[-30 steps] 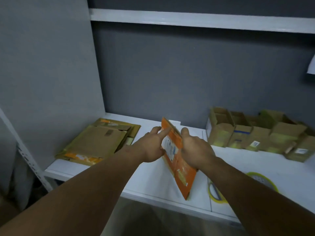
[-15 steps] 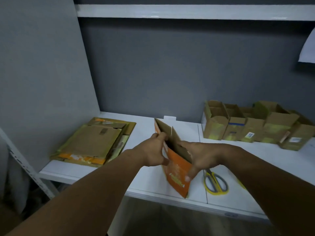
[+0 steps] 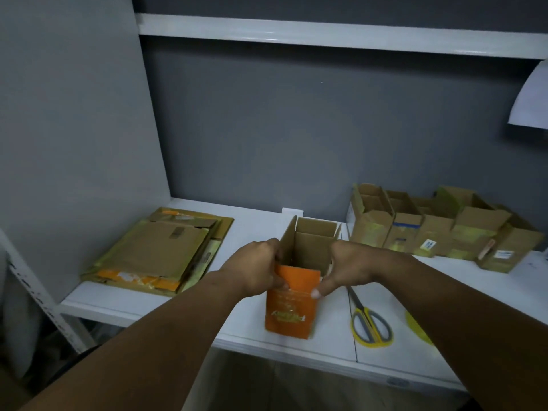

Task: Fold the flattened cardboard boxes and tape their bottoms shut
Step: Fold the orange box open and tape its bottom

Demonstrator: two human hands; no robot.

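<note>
Left grip (image 3: 255, 268) pinches the box (image 3: 290, 310) at its left wall, thumb on the orange front flap; right grip (image 3: 347, 268) pinches the right wall the same way. We record the box upright on the worktop (image 3: 133, 301) near its front edge, squared out, top open, between both grips. Flat stack (image 3: 160, 250) lies well apart to the left. Folded boxes (image 3: 430, 232) stand in a row at back right. Scissors (image 3: 370, 324) lie just right of the box.

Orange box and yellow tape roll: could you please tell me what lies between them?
In the head view, yellow-handled scissors lie flat on the white shelf between the orange box and the tape roll.
</note>
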